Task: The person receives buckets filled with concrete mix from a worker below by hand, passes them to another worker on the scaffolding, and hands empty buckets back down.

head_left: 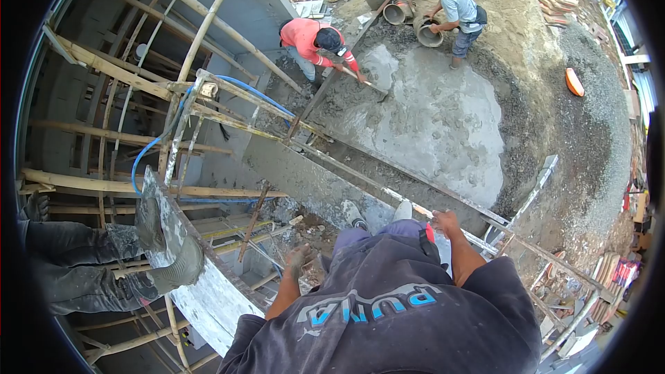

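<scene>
My right hand (pixel 445 222) is closed around a white-spattered rail (pixel 388 191) that runs diagonally in front of me. My left hand (pixel 298 260), grey with dirt, hangs beside my body with its fingers apart and nothing visible in it. Close to it, a rusty bar (pixel 253 221) leans over the gap on the left. My shoes (pixel 353 214) stand on a cement-smeared ledge (pixel 312 174) behind the rail.
Below, a person in a red top works a shovel (pixel 370 83) in wet concrete (pixel 443 118); another tips a bucket (pixel 429 32). At left, someone's boots (pixel 181 262) stand on a plank (pixel 208 305) amid bamboo scaffolding (pixel 104 183). A blue hose (pixel 142 156) loops across.
</scene>
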A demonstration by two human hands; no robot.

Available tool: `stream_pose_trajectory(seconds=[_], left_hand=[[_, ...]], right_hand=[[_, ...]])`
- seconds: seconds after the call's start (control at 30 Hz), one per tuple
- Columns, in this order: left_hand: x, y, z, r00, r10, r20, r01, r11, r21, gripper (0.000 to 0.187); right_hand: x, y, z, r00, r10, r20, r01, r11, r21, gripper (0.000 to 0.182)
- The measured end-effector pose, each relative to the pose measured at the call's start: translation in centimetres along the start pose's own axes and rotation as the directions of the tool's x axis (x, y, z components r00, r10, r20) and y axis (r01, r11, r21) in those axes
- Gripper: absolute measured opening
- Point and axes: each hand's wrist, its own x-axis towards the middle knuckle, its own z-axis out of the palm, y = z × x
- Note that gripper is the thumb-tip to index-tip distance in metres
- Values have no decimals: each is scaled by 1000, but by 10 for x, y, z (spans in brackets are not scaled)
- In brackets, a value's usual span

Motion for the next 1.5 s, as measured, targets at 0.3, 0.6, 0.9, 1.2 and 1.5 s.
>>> stream_pose_trajectory(seconds=[0.3,0.6,0.9,1.2,1.5], left_hand=[[9,-4,-7,1000,-8,21,8,1000,-5,34],[3,1,-4,1000,-11,29,11,1000,10,36],[12,3,-7,999,-12,41,12,1000,5,38],[4,0,-5,1000,-10,29,11,1000,-20,37],[10,-5,-9,999,-25,27,25,1000,12,44]], right_hand=[[10,2,4,997,-71,36,73,995,-60,17],[-14,-9,7,999,51,-14,-52,994,-96,23],[-13,-12,10,998,28,49,-23,995,-96,23],[9,-4,13,997,-39,60,45,994,-100,20],[1,-16,12,997,-16,71,18,999,-28,18]])
